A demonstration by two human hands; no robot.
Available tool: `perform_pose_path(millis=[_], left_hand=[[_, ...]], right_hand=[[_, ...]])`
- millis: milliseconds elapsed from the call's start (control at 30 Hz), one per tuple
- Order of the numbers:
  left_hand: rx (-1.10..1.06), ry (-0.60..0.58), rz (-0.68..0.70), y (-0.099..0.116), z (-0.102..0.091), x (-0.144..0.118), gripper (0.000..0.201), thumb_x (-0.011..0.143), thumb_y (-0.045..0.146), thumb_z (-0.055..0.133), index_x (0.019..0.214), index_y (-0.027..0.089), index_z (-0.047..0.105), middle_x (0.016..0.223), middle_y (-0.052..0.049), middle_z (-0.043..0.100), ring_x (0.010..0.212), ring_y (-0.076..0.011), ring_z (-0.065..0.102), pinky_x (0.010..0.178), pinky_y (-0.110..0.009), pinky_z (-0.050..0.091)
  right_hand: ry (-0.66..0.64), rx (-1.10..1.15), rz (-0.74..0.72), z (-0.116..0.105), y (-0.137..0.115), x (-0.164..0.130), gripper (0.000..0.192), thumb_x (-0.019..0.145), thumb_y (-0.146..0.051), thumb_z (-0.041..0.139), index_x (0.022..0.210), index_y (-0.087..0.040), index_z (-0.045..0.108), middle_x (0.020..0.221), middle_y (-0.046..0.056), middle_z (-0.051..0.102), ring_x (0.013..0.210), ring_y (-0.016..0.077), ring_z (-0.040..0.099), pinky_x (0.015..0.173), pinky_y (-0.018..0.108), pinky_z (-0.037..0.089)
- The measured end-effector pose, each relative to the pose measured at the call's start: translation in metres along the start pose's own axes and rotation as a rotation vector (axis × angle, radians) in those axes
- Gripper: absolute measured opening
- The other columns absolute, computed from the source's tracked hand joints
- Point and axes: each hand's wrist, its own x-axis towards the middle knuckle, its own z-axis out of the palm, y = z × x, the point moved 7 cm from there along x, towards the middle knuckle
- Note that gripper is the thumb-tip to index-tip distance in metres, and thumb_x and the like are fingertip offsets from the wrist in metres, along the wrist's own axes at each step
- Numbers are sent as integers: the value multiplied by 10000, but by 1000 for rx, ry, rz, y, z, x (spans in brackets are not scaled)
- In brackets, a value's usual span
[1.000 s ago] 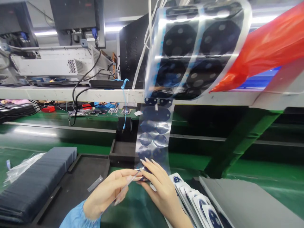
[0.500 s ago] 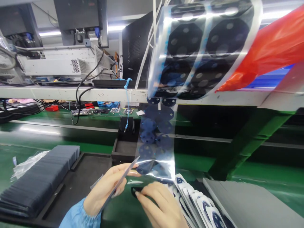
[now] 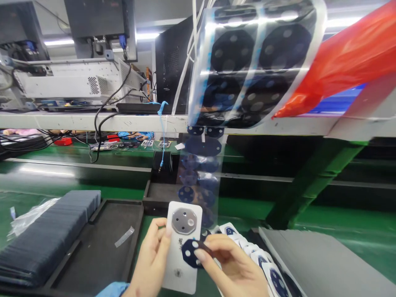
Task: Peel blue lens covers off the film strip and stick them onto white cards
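My left hand (image 3: 152, 260) holds a white phone back cover (image 3: 182, 260) upright, its silver octagonal camera plate (image 3: 184, 220) facing me. My right hand (image 3: 236, 266) pinches a dark blue octagonal sticker (image 3: 189, 254) with round holes, held just over the cover below the camera plate. A clear film strip (image 3: 201, 173) carrying more dark stickers hangs down from a big roll (image 3: 250, 62) above, ending right behind the cover.
A row of white covers with stickers (image 3: 262, 268) lies overlapped at the lower right beside a grey tray (image 3: 321, 260). A black tray (image 3: 95, 243) holds a stack of dark sheets (image 3: 46, 235) at left. A shelf (image 3: 93, 121) with cables and machines runs behind; red plastic (image 3: 346, 57) hangs upper right.
My left hand turned the cover from edge-on to face me. My right hand peeled a dark sticker off the strip and brought it up against the cover.
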Motion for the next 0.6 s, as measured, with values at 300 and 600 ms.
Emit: perform_pose_path(millis=[300,600], left_hand=[[-74,-61,-55,-7,17,-22,476,884,624,656,1123,216,606,809,-33,795,580,-142,638,568,-228,458],[-84,-43,-27,-8,20,-32,487,906,629,627,1153,212,590,1019,-106,830,859,-244,777,639,-254,542]], right_hand=[[-23,-111,-7,-5,11,14,143,745,-290,872,752,-246,736,751,-20,683,661,132,699,617,170,592],[-13,-90,-88,-4,3,8,114,773,-228,844,757,-255,734,742,-19,676,672,126,684,628,164,588]])
